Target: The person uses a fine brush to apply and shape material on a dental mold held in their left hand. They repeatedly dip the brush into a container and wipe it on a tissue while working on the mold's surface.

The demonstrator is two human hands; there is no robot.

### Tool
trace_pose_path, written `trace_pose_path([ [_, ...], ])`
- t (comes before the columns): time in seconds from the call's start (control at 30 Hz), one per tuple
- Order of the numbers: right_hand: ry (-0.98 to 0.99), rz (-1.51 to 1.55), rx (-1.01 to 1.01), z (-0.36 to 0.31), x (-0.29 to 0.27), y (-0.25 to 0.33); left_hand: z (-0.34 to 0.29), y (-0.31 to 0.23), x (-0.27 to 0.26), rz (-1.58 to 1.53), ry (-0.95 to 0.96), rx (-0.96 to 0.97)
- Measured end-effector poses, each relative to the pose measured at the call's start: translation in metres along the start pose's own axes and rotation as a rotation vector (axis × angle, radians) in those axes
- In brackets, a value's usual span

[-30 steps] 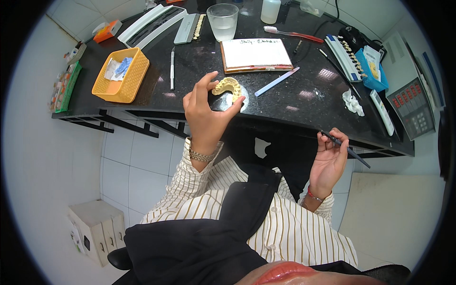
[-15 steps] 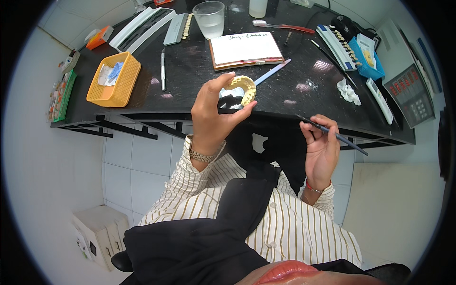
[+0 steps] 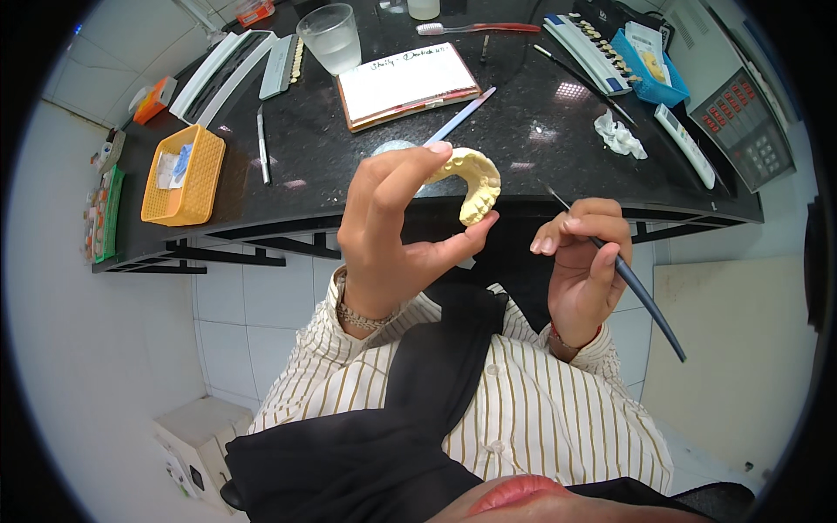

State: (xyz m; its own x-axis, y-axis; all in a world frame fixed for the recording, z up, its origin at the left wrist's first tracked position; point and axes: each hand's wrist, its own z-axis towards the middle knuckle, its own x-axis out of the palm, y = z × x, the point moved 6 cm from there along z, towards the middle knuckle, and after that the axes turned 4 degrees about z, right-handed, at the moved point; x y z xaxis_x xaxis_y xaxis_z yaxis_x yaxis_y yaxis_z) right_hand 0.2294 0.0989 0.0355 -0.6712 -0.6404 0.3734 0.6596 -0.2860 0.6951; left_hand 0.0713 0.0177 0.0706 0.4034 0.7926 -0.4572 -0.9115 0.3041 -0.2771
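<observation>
My left hand (image 3: 392, 231) holds a pale yellow dental cast (image 3: 471, 183) between thumb and fingertips, raised in front of the edge of the black counter (image 3: 349, 161). The cast is horseshoe shaped with teeth along its rim. My right hand (image 3: 584, 257) grips a thin dark brush (image 3: 628, 275) like a pen, its fine tip pointing up and left, a short way from the cast. Both hands are above my lap, over a striped shirt and black cloth.
On the counter lie a white notepad (image 3: 408, 83), a clear glass (image 3: 331, 39), an orange basket (image 3: 185, 174), a blue-handled tool (image 3: 458, 118), a toothbrush (image 3: 475, 28), a tooth shade tray (image 3: 586, 39), a blue box (image 3: 649, 52), crumpled tissue (image 3: 621, 135) and a grey device (image 3: 741, 126). White tiled wall is below.
My left hand lifted the cast off the counter toward me. My right hand moved left and up with the brush, closer to the cast.
</observation>
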Motion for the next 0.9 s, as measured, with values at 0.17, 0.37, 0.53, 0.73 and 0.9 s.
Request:
trace_pose_path([
  [0.17,0.037,-0.308,0.121,0.003,-0.001,-0.002,0.002,-0.011,-0.001,-0.063,-0.028,0.015],
  [0.37,0.117,-0.359,0.330,0.004,0.018,-0.016,0.002,-0.012,-0.005,-0.078,-0.031,0.005],
  [0.53,0.068,-0.341,0.470,0.004,0.023,-0.031,0.000,-0.004,-0.005,-0.148,-0.071,-0.074],
  [0.73,0.181,-0.576,0.304,0.026,0.044,-0.028,-0.005,0.019,-0.027,0.021,-0.089,-0.194],
  [0.9,0.069,-0.756,0.000,0.037,0.040,-0.034,-0.021,0.069,-0.049,0.174,-0.046,-0.369],
])
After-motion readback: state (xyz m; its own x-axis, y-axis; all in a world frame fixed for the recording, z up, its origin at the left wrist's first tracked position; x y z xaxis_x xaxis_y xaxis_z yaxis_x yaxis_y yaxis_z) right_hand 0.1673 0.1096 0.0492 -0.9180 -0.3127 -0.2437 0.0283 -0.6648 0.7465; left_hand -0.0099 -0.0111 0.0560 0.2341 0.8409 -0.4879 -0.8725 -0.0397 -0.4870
